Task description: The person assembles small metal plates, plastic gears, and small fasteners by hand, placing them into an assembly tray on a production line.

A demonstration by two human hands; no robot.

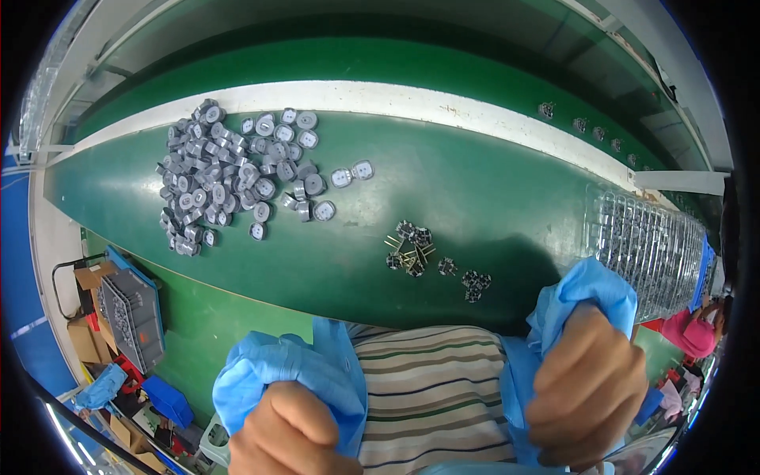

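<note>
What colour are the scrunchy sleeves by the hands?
Both the left sleeve and the right sleeve are plain light blue, best seen in the head view.

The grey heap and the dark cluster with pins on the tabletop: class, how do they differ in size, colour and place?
Size: the grey heap has many more pieces than the dark cluster.
Colour: the grey heap is mostly grey; the dark cluster is blackish with brass-coloured pins.
Place: the grey heap lies further left than the dark cluster.
Both lie on the green tabletop.
</note>
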